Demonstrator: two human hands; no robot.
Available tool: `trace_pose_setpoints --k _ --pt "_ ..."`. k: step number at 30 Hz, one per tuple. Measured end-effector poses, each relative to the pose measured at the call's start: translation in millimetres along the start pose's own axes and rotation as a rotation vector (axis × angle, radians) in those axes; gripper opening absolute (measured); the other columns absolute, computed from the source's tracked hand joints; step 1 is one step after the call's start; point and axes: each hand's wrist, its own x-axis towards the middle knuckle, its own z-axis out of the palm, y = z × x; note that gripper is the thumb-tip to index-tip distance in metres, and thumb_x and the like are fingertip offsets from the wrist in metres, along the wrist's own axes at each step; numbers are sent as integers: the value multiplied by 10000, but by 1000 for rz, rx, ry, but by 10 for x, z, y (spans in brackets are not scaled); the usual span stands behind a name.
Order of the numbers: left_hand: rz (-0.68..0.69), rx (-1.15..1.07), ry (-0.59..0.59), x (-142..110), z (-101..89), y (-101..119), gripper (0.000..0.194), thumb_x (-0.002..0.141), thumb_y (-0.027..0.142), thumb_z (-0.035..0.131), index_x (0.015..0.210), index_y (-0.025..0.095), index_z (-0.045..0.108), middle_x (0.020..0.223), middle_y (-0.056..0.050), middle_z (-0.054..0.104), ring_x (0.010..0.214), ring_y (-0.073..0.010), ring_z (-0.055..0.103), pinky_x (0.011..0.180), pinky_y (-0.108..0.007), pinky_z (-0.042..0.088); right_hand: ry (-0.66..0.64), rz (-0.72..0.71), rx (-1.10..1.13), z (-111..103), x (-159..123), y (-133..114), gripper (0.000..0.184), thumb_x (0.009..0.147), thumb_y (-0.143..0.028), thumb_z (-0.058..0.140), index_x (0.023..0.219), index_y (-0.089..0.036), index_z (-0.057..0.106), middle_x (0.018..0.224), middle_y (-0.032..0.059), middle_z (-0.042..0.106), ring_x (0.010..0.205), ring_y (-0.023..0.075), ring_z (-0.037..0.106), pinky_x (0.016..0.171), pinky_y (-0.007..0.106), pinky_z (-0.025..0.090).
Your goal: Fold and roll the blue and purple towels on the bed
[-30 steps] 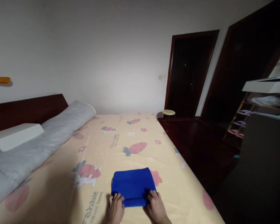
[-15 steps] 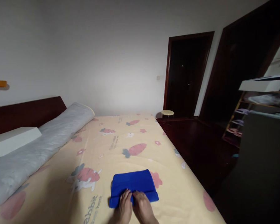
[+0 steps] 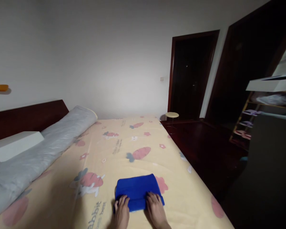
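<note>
On the yellow bedsheet (image 3: 124,168), close to the wearer, a folded blue cloth (image 3: 137,187) is lying flat, with a narrow folded band (image 3: 137,205) running along its near edge. At that edge, the left hand (image 3: 122,213) is resting its bent fingers on the left corner, while the right hand (image 3: 156,210) is curling its fingers over the band toward the right end. Both hands are touching the cloth palm-down, well apart from each other, with blue fabric showing between them; whether either is pinching the fabric, I cannot tell, since the thumbs are not showing clearly. Beyond the right hand, the cloth's right corner is sticking out.

Around the cloth, the sheet is showing carrots, rabbits, flowers and grey lettering. Along the left side of the bed, a grey bedding roll (image 3: 59,136) is stretching toward the wall (image 3: 114,70), and a white box (image 3: 16,144) is sitting between it and the dark wooden headboard (image 3: 28,117), partly against the roll. Past the far right corner of the bed, a round stool (image 3: 172,114) is standing before a dark door (image 3: 193,76). Farther right, a rack (image 3: 248,101) is holding purple slippers (image 3: 252,112) and pink slippers (image 3: 243,135).
</note>
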Motion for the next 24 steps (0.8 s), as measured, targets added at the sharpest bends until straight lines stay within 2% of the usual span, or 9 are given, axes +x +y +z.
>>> trace_pose_setpoints --k 3,5,8,11,13,16,20,22,24 --pt "12 -69 -29 -22 47 192 553 821 58 328 1228 276 632 1319 -31 631 1280 -156 496 1091 -353 317 -21 4 63 -24 1 -203 242 883 -192 446 978 -241 663 1030 37 689 993 210 601 961 379 370" --pt "12 -106 -5 -39 60 179 533 834 74 330 1213 287 639 1289 -21 647 1258 -153 513 1082 -346 329 -13 18 69 -61 -4 -184 245 926 -232 421 998 -251 654 1017 32 684 981 207 599 944 376 371" --pt "43 -124 45 -53 49 -43 484 890 135 314 1206 302 642 1278 -16 654 1228 -158 537 1057 -359 366 2 42 48 -100 -42 55 280 963 -336 408 1100 -269 643 1115 38 676 1064 215 585 994 394 339" --pt "34 -93 70 -72 24 -299 457 924 197 303 1224 288 635 1298 -34 645 1228 -180 537 1039 -389 384 27 140 -11 -86 -118 306 345 960 -405 393 1176 -278 629 1210 54 654 1146 251 557 1028 449 317" --pt "-16 -64 94 -85 0 -338 454 915 194 317 1234 278 629 1319 -45 633 1249 -201 518 1043 -423 366 44 197 -49 -63 -155 327 373 947 -407 397 1224 -277 610 1255 70 638 1195 284 529 1044 500 294" --pt "-12 -68 93 -70 -44 -98 491 861 113 331 1207 267 643 1302 -48 641 1242 -201 513 1059 -426 327 24 156 -25 -29 -115 66 375 948 -361 393 1243 -255 601 1286 86 620 1235 282 501 1065 500 270" --pt "137 -171 -38 36 -55 397 514 867 96 266 1145 268 663 1217 -33 677 1163 -151 559 1020 -333 365 -93 24 117 50 49 -381 337 958 -263 363 1127 -278 654 1142 29 689 1093 199 590 1048 405 314" --pt "141 -176 -70 76 -25 441 487 914 167 251 1185 263 644 1264 -42 661 1202 -160 542 1042 -354 358 -128 18 129 85 84 -379 351 956 -268 366 1168 -284 645 1173 23 687 1111 197 593 1052 400 321" --pt "103 -143 -57 66 12 284 446 947 278 278 1252 281 605 1341 -35 619 1257 -181 509 1075 -401 336 -126 62 88 83 63 -186 383 963 -332 364 1240 -264 621 1289 50 633 1218 229 540 1075 430 305"
